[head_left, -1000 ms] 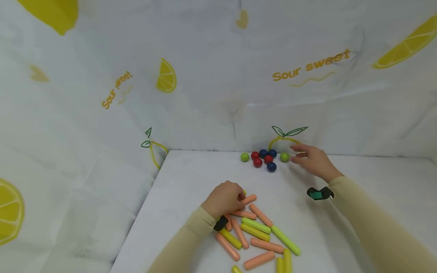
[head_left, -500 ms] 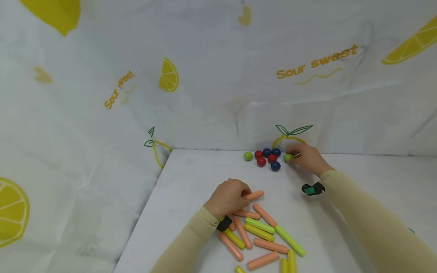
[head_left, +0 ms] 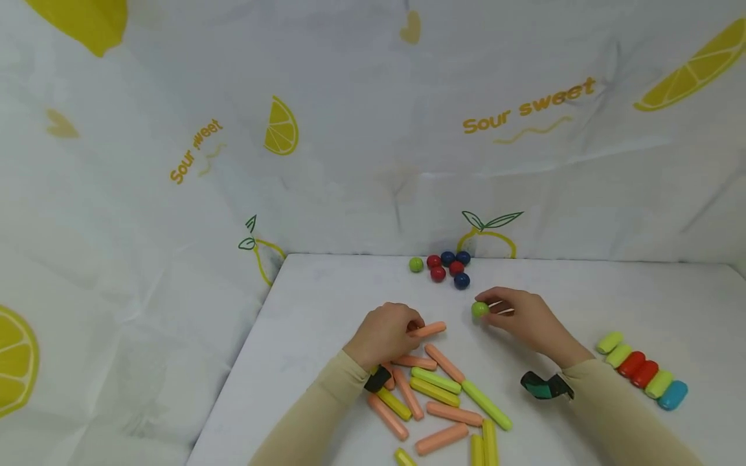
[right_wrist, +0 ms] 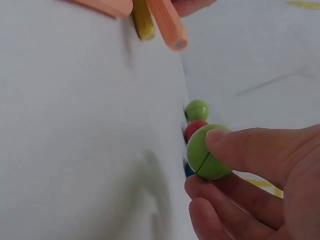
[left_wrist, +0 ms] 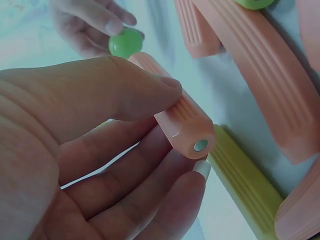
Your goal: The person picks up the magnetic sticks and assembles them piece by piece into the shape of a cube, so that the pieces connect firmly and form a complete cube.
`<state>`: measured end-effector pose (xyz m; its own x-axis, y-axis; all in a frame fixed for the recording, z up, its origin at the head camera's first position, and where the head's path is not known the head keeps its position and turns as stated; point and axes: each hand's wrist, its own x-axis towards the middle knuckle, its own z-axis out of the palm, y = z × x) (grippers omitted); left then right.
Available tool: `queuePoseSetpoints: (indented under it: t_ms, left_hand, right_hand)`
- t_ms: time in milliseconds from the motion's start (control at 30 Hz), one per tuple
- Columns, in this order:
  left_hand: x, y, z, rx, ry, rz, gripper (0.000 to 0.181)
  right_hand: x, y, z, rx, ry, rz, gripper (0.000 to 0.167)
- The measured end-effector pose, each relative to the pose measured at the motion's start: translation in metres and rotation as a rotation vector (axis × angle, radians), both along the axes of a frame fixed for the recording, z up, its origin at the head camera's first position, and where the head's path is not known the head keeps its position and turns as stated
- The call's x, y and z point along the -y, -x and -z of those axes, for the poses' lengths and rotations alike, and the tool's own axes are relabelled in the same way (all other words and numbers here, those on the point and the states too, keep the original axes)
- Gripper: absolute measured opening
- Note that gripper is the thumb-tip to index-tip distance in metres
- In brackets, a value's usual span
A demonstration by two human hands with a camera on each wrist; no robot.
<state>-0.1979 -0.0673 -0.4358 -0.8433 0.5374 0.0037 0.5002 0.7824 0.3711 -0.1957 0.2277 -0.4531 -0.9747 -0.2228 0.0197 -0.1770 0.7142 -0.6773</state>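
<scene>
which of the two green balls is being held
The green ball pinched in the right hand; the other green ball lies on the table near its back edge.

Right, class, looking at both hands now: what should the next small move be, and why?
Probably the right hand should bring its green ball to the free end of the orange stick. The left hand holds that stick, its free end, with a small round disc, pointing roughly toward the ball, and a gap remains between them.
</scene>
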Motion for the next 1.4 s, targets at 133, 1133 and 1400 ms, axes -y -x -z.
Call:
queuePoseSetpoints:
  t_ms: [133, 1133, 1400]
  left_hand:
    - [-0.001, 0.000, 0.002, -0.011, 0.013, 0.007, 0.017]
    - [-0.011, -0.008, -0.006, -0.021, -0.013, 0.113, 0.016]
    - [-0.023, 0.002, -0.006, 0.001, -0.015, 0.177, 0.017]
  right_hand:
    - [0.012, -0.016, 0.000, -0.011, 0.038, 0.000, 0.030]
    - [0.034, -0.036, -0.003, -0.003, 0.079, -0.112, 0.036]
    - [0.031, -0.035, -0.004, 0.071, 0.040, -0.122, 0.015]
